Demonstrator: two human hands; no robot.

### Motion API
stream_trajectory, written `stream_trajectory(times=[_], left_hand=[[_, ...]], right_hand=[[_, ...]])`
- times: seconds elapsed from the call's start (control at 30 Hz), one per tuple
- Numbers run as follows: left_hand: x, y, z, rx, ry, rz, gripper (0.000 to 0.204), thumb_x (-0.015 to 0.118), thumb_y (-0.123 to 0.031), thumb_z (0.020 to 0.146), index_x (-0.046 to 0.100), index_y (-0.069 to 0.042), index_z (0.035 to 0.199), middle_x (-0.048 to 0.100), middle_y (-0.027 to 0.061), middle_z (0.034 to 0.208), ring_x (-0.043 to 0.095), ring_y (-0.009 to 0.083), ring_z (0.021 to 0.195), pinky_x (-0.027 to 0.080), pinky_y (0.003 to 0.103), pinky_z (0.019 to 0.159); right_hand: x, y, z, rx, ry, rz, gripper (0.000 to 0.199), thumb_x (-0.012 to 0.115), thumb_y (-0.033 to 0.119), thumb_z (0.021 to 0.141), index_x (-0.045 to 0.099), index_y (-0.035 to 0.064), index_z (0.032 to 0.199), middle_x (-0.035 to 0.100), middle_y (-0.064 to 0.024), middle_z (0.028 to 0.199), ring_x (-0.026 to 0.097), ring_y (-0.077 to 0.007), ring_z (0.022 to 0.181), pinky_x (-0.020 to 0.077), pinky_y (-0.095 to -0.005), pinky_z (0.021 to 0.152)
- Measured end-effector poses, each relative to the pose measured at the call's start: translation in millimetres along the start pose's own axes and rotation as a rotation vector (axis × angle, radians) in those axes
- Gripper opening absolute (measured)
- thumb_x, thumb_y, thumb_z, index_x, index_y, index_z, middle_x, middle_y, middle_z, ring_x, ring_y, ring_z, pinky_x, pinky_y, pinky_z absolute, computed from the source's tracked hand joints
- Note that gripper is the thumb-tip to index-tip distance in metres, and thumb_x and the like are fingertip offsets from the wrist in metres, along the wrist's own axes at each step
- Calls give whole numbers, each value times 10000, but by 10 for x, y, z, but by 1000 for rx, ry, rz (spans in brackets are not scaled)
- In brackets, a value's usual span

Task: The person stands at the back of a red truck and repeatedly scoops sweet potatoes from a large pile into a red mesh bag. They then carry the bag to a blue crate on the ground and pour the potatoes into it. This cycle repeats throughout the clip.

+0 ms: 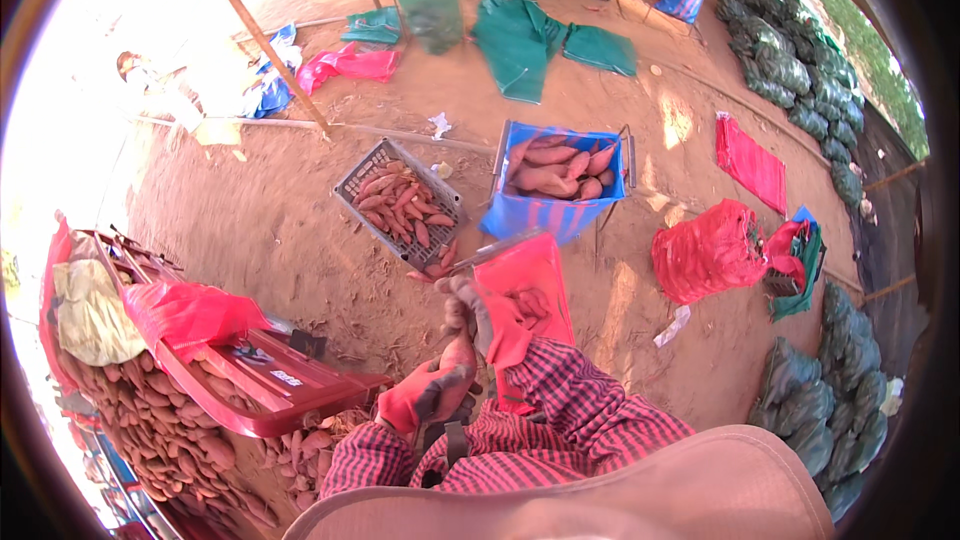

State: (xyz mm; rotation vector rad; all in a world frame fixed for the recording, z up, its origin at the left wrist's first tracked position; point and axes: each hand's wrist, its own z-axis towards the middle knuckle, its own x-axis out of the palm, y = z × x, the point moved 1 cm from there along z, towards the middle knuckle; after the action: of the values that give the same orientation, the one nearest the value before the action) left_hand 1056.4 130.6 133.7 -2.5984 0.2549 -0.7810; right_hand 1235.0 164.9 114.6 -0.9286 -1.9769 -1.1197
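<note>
Both my hands wear red and dark grey gloves and meet in front of my body. My left hand (428, 396) is closed around the lower part of a sweet potato (459, 353). My right hand (488, 317) has its fingers curled at the upper end of the same sweet potato, partly covering it. Just beyond my right hand, a red mesh bag (552, 285) hangs open with a few sweet potatoes (530, 306) inside. A dark grey crate (352, 172) of small sweet potatoes lies ahead. Beside it stands a blue striped bag (553, 224) filled with larger ones.
At left, a red cart-like frame (320, 402) rests over a big heap of sweet potatoes (155, 415). A filled red mesh sack (708, 252) stands at right, near a flat red bag (750, 165). Dark green sacks (835, 390) line the right side. A slanted pole (262, 38) rises at back left.
</note>
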Motion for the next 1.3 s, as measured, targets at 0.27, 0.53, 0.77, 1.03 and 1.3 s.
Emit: stream_trajectory(times=[0.27,0.53,0.77,1.03,1.3], left_hand=[[266,92,301,364,207,-628,672,589,-675,910,610,-58,1179,614,62,800,542,220,572,453,338,528],[1012,-1788,1226,642,-266,319,561,692,-413,967,566,4,1321,665,116,1154,636,225,1047,514,377,900],[392,-1749,794,918,-176,12,398,653,-232,1017,589,-39,1358,675,74,1182,657,145,1031,515,287,855],[-1081,1243,-286,406,-755,-1,250,666,-234,996,695,-24,1130,680,39,930,635,115,772,523,268,711],[-1388,3336,-996,230,-1202,-228,351,674,-284,953,724,19,1123,760,140,990,704,214,929,540,351,824]], right_hand=[[-217,441,245,-107,304,942,277,459,249,1070,542,142,828,251,115,498,233,-54,379,301,-238,440],[-926,413,-86,-267,-266,647,257,547,299,1048,659,123,897,278,109,523,261,-62,424,321,-260,452],[-979,107,-237,-194,-449,327,212,546,313,1057,659,134,1048,312,101,578,292,-56,461,336,-260,461],[-889,-534,-158,-73,-284,-368,186,530,243,1070,617,91,1132,451,74,692,441,-41,543,431,-205,518],[-187,-1875,-185,437,265,-1198,293,572,169,1035,604,80,1312,658,-36,840,662,-169,699,542,-298,614]])
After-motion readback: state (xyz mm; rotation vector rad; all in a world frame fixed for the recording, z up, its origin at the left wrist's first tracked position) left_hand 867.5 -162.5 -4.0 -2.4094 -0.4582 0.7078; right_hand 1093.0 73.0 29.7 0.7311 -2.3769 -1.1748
